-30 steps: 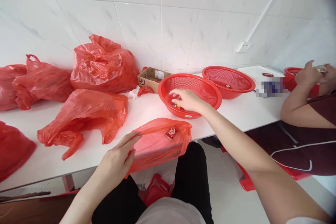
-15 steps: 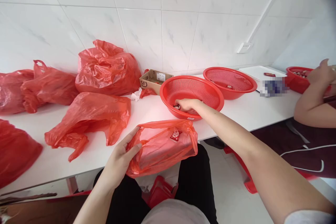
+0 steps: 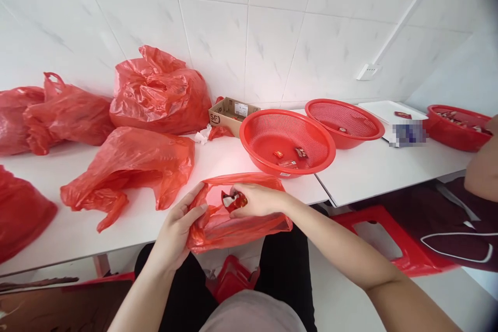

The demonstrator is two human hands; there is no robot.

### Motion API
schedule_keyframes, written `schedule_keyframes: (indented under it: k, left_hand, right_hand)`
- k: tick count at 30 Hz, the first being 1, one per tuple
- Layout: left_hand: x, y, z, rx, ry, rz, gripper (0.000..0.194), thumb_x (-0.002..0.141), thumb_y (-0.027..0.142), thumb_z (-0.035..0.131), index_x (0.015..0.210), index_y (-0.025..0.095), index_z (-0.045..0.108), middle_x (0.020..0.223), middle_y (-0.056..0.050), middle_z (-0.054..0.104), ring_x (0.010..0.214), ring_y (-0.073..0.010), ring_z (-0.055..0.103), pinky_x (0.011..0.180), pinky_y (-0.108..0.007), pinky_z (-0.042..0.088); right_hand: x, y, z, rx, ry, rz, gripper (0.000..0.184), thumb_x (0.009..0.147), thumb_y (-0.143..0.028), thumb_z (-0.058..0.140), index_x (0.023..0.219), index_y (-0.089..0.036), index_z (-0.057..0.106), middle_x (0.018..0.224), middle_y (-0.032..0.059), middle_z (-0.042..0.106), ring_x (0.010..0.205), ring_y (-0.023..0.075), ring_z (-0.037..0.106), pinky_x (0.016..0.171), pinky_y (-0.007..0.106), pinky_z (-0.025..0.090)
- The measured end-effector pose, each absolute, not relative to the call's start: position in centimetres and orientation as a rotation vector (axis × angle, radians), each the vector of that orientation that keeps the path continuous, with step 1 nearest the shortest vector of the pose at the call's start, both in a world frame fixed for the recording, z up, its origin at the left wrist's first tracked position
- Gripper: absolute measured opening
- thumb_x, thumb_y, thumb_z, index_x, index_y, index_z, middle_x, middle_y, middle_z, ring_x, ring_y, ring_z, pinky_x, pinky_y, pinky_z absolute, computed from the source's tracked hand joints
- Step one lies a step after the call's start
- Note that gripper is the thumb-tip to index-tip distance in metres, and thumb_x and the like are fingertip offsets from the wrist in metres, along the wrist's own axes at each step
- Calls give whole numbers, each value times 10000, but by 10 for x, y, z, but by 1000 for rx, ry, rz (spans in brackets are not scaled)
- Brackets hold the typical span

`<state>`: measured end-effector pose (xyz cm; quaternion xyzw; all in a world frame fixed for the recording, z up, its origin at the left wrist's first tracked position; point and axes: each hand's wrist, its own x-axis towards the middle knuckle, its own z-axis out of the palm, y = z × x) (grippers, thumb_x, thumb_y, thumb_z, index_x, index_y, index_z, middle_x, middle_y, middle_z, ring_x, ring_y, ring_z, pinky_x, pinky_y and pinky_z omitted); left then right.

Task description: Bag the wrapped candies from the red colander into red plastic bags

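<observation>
My left hand (image 3: pixel 179 228) grips the left rim of a thin red plastic bag (image 3: pixel 249 225) and holds its mouth open at the front edge of the white table (image 3: pixel 128 218). At that mouth, my right hand (image 3: pixel 254 200) pinches a small red-wrapped candy (image 3: pixel 232 201). Just behind the bag stands a red mesh basket (image 3: pixel 288 124) with three small wrapped candies (image 3: pixel 290 155) on its bottom.
Several filled red plastic bags (image 3: pixel 128 161) lie across the left of the table. A small cardboard box (image 3: pixel 232 113) sits by the wall. A second red basket (image 3: pixel 344 120) and a third (image 3: pixel 459 124) stand to the right, beside another person's arm (image 3: pixel 482 166). A red stool (image 3: pixel 385 238) stands below.
My right hand has left the red basket and come back to the bag's mouth with a candy in its fingers. The other person's arm has drawn back to the right.
</observation>
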<state>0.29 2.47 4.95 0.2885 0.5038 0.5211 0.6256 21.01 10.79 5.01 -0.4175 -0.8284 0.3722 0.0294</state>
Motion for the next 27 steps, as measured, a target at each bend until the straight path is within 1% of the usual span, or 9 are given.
schedule_keyframes:
  k: [3,5,9,11,14,16,19,23,27]
  left_hand:
    - [0,22,48,644,1167,1200,871,676,298,816,1467,186,468,684,33,635,606,-110,594,598,-197,508]
    - [-4,21,44,646,1193,1220,880,671,318,819,1469,203,466,864,-17,707,719,-138,655,685,-235,545]
    - [-12,20,35,832,1301,1208,810,757,398,756,1490,277,435,1087,-56,723,897,-187,699,797,-298,566]
    - [-12,17,32,1007,1427,1207,721,798,434,716,1466,311,472,1273,-68,673,1129,-233,652,909,-331,546]
    - [-6,6,35,1195,1565,1254,628,842,452,670,1440,364,498,1533,-16,481,1441,-263,387,1104,-364,423]
    - [-1,-7,38,1213,1568,1265,634,877,473,619,1476,389,431,1596,0,391,1450,-277,375,1113,-389,423]
    - [2,-30,36,1187,1568,1265,684,887,527,574,1516,418,330,1612,-12,355,1339,-310,513,1023,-426,514]
    - [-1,-54,21,1129,1621,1287,710,858,580,572,1507,453,315,1610,-19,349,1306,-347,527,1013,-492,517]
    - [-3,-62,15,1071,1613,1293,722,853,581,576,1509,464,299,1611,-30,338,1307,-363,519,1052,-554,472]
  right_hand:
    - [205,110,33,-1500,-2602,862,758,775,-462,742,1447,-259,456,1370,160,572,1214,357,583,934,443,483]
    - [211,111,42,-1449,-2642,852,814,773,-434,753,1493,-257,418,1424,163,549,1275,365,545,987,462,462]
    - [236,119,89,-1061,-2573,1194,575,846,-444,688,1382,-279,561,1396,75,603,1213,256,606,990,362,485]
    - [248,139,109,-1033,-2425,1212,468,921,-454,593,1349,-266,574,1316,72,654,1065,211,671,865,319,537]
    - [267,185,115,-1452,-2367,790,442,969,-425,521,1376,-252,524,1328,103,631,1030,210,665,783,300,535]
    - [280,215,105,-1749,-2421,584,502,917,-348,611,1395,-229,513,1370,137,595,1078,246,645,818,323,518]
    - [298,244,80,-1936,-2494,616,589,745,-237,770,1309,-213,603,1271,153,647,987,278,671,769,341,510]
    - [308,252,55,-1989,-2534,720,381,688,-158,752,1061,-206,697,1044,95,709,815,227,677,687,311,484]
    - [303,250,58,-1927,-2486,829,219,660,-70,695,855,-164,661,864,75,697,718,195,646,660,297,469]
